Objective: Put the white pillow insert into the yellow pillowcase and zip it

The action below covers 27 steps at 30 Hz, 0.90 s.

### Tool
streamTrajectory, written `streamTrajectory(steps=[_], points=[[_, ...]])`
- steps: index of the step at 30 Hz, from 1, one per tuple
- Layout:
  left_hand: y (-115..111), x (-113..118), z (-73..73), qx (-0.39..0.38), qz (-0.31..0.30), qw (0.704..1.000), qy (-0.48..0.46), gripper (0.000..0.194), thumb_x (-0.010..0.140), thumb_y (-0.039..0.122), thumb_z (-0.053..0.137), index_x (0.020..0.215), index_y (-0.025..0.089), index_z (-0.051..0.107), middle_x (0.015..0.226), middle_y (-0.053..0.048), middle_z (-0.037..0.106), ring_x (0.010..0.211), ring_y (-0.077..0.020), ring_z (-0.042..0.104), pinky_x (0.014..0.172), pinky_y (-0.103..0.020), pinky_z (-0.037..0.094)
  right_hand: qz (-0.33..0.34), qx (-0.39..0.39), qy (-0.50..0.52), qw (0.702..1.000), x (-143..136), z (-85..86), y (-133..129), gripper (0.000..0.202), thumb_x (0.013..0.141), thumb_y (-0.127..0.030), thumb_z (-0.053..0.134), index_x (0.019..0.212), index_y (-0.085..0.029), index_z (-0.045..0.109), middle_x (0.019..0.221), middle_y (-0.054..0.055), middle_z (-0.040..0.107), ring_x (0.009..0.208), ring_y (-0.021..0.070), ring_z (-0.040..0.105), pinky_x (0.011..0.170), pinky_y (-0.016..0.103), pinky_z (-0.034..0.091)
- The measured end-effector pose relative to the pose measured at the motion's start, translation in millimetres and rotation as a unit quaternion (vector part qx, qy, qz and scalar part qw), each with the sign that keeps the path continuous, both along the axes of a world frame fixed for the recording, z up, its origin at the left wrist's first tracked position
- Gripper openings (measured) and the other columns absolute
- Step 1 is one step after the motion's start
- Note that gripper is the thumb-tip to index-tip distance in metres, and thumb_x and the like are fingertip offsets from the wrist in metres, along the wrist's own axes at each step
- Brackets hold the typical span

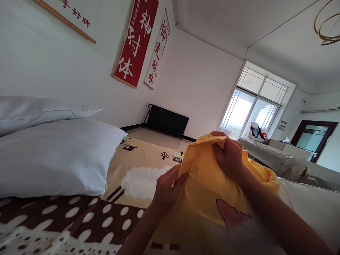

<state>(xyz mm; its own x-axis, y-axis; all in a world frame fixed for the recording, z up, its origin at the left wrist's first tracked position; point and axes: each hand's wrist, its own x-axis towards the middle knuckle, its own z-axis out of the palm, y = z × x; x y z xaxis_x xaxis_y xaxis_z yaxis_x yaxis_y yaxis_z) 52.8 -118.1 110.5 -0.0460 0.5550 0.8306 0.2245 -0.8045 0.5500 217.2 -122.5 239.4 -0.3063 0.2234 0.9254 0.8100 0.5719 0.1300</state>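
Observation:
In the middle of the head view, a yellow pillowcase (204, 177) with a pink, dark-outlined shape is held up in bunched folds. My left hand (168, 187) is closed on its left edge, with the thumb pressing the fabric. Higher and to the right, my right hand (230, 154) grips the upper edge, its fingers partly hidden by the cloth. More yellow fabric spreads out beyond my right forearm. A white pillow (313, 203) lies at the right, partly behind that arm.
Two white pillows (58, 156) are stacked at the left on a patterned blanket (143, 152). A black folded frame (167, 120) stands by the far wall. Covered furniture (276, 156) with boxes and a bag is at the right, near a window (252, 102).

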Motion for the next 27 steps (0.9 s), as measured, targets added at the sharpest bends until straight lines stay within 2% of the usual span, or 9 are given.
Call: streamTrajectory(steps=[2, 5, 12, 14, 17, 20, 22, 25, 27], points=[[8, -2, -4.9, 0.018, 0.010, 0.999, -0.024, 0.026, 0.086, 0.028, 0.044, 0.064, 0.017, 0.052, 0.059, 0.000, 0.054, 0.053, -0.0109, 0.046, 0.054, -0.022, 0.037, 0.016, 0.038, -0.017, 0.999, 3, -1.1, -5, 0.022, 0.080, -0.021, 0.044, 0.091, -0.025, 0.063, 0.059, -0.004, 0.058, 0.048, 0.0104, 0.047, 0.057, 0.022, 0.038], [19, -8, -11.6, -0.043, -0.022, 0.997, -0.052, 0.033, 0.083, 0.034, 0.048, 0.055, 0.017, 0.041, 0.047, 0.004, 0.036, 0.046, -0.0082, 0.032, 0.046, -0.021, 0.028, 0.039, 0.084, -0.041, 0.995, 6, -0.7, -12, 0.026, 0.075, -0.015, 0.043, 0.090, -0.025, 0.062, 0.062, -0.005, 0.061, 0.048, 0.0093, 0.049, 0.057, 0.021, 0.040], [37, -20, -13.0, -0.225, -0.299, 0.921, -0.110, 0.040, 0.075, 0.054, 0.057, 0.082, 0.015, 0.055, 0.067, -0.001, 0.055, 0.059, -0.0140, 0.051, 0.055, -0.025, 0.044, 0.063, 0.027, -0.069, 0.995, 1, 0.5, -12, 0.032, 0.070, -0.010, 0.040, 0.088, -0.024, 0.062, 0.063, -0.005, 0.061, 0.052, 0.0088, 0.051, 0.058, 0.019, 0.040], [30, -24, -4.4, -0.218, -0.281, 0.929, -0.105, 0.044, 0.074, 0.051, 0.060, 0.101, 0.016, 0.054, 0.076, -0.003, 0.060, 0.064, -0.0160, 0.056, 0.060, -0.027, 0.047, 0.069, -0.025, -0.063, 0.995, -11, -8.8, -6, 0.028, 0.073, -0.012, 0.042, 0.088, -0.023, 0.062, 0.064, -0.005, 0.062, 0.054, 0.0088, 0.051, 0.057, 0.018, 0.040], [11, -33, 10.6, -0.163, -0.135, 0.968, -0.134, 0.062, 0.068, 0.042, 0.067, 0.123, 0.022, 0.046, 0.090, -0.003, 0.064, 0.072, -0.0175, 0.059, 0.062, -0.025, 0.048, 0.082, -0.080, -0.113, 0.987, -37, -30.0, 3, 0.028, 0.075, -0.010, 0.041, 0.088, -0.022, 0.062, 0.066, -0.004, 0.063, 0.055, 0.0085, 0.051, 0.057, 0.019, 0.038], [-8, -42, 19.8, -0.119, 0.002, 0.982, -0.149, 0.033, 0.066, 0.032, 0.066, 0.097, 0.020, 0.063, 0.079, 0.000, 0.063, 0.070, -0.0156, 0.057, 0.060, -0.022, 0.046, 0.091, -0.090, -0.172, 0.977, -62, -44.2, 3, 0.032, 0.076, -0.007, 0.038, 0.088, -0.022, 0.064, 0.065, -0.003, 0.062, 0.056, 0.0090, 0.050, 0.058, 0.020, 0.038], [-15, -45, 21.9, -0.095, 0.005, 0.985, -0.145, 0.013, 0.067, 0.028, 0.062, 0.076, 0.018, 0.064, 0.074, 0.000, 0.062, 0.069, -0.0147, 0.056, 0.060, -0.022, 0.045, 0.140, -0.122, -0.182, 0.966, -67, -41.7, -2, 0.032, 0.078, -0.008, 0.039, 0.093, -0.021, 0.064, 0.072, -0.001, 0.064, 0.063, 0.0098, 0.054, 0.064, 0.020, 0.041], [-19, -45, 21.9, -0.087, -0.041, 0.985, -0.140, 0.010, 0.062, 0.024, 0.061, 0.069, 0.018, 0.064, 0.072, 0.000, 0.061, 0.066, -0.0140, 0.055, 0.058, -0.022, 0.043, 0.219, -0.241, -0.194, 0.926, -47, -22.4, -12, 0.030, 0.084, -0.015, 0.044, 0.105, -0.022, 0.064, 0.092, 0.001, 0.067, 0.079, 0.0114, 0.059, 0.072, 0.021, 0.044], [-19, -43, 21.8, -0.117, -0.047, 0.977, -0.173, 0.015, 0.057, 0.023, 0.062, 0.071, 0.017, 0.064, 0.069, 0.001, 0.060, 0.063, -0.0130, 0.051, 0.054, -0.021, 0.040, 0.187, -0.329, -0.195, 0.905, -15, -8.1, -18, 0.026, 0.086, -0.028, 0.052, 0.108, -0.022, 0.064, 0.092, 0.002, 0.067, 0.079, 0.0129, 0.060, 0.071, 0.023, 0.045]])
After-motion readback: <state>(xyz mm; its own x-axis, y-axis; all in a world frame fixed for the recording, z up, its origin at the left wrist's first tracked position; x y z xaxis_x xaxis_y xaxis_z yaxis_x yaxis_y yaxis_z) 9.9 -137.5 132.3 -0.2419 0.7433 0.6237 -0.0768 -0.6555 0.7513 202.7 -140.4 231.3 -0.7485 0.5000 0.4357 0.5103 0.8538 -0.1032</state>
